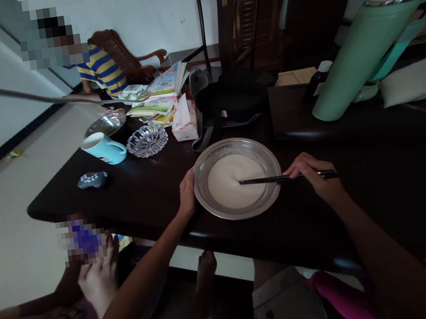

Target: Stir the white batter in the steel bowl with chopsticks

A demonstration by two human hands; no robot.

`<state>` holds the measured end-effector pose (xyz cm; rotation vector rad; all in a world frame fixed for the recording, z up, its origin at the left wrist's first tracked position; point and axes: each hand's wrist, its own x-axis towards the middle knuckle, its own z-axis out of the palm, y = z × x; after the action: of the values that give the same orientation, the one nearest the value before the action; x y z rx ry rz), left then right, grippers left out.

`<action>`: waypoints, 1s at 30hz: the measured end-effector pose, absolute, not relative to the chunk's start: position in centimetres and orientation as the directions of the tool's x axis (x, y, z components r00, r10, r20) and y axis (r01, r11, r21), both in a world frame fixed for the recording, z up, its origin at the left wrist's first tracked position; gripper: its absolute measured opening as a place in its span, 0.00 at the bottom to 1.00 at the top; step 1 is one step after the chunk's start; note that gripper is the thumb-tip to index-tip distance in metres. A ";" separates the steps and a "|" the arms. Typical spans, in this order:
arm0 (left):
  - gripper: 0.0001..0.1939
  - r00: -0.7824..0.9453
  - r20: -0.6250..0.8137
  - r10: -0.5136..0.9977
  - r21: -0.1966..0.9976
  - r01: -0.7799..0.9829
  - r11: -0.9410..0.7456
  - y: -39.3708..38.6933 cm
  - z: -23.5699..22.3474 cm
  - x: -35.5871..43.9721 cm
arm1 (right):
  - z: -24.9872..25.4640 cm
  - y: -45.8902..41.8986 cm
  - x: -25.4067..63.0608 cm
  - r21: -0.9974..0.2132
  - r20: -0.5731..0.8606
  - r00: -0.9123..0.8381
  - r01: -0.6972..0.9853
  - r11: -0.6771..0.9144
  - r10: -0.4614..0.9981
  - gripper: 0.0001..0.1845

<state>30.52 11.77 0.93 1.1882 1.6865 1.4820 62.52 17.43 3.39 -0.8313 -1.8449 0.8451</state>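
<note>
- On the dark table (151, 200), near its front edge, sits a metal bowl (240, 214) of pale liquid (225, 173); the liquid hides the bowl's bottom.
- The right hand (312, 171) is closed around dark chopsticks (261, 180), which cross the bowl's right rim; their tips meet the liquid near its middle, and whether any length lies under the surface cannot be told.
- The left hand (188, 194) touches the bowl's left side, fingers lightly curved; whether it clasps the bowl or only rests against it cannot be told.
- A blue mug (102, 148) covers part of a metal basin (107, 122) behind it.
- A black bag (228, 96) blends into shadow, its shape hard to read.
- The top of a green flask (365, 59) runs to the picture's edge; a dark bottle (318, 81) is partly hidden behind it.
- Lower left, blurring obscures a purple object (85, 238) beside another person's hand (99, 281).
</note>
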 end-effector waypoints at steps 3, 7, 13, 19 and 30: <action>0.22 -0.437 0.129 0.890 0.972 0.235 -0.025 11.8 0.9 30.6 | 3.4 17.4 62.3 -0.778 0.450 -0.460 0.219 0.589 0.765 0.10; 0.23 -0.430 0.119 0.895 0.971 0.240 -0.013 11.7 1.0 30.6 | 3.6 17.3 62.4 -0.798 0.478 -0.334 0.221 0.561 0.812 0.16; 0.24 -0.428 0.105 0.898 0.969 0.247 0.005 11.7 1.0 30.5 | 3.6 17.3 62.4 -0.790 0.438 -0.467 0.207 0.577 0.768 0.10; 0.23 -0.423 0.116 0.898 0.969 0.247 -0.009 11.8 0.9 30.5 | 3.5 17.4 62.8 -0.826 0.462 -0.335 0.175 0.536 0.821 0.18; 0.23 -0.438 0.111 0.892 0.965 0.263 0.009 11.7 1.0 30.4 | 3.8 17.1 62.6 -0.815 0.459 -0.402 0.164 0.556 0.792 0.17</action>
<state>30.44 11.73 0.95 1.1879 1.7326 1.4567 62.63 17.15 3.85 -0.7788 -1.8817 0.8693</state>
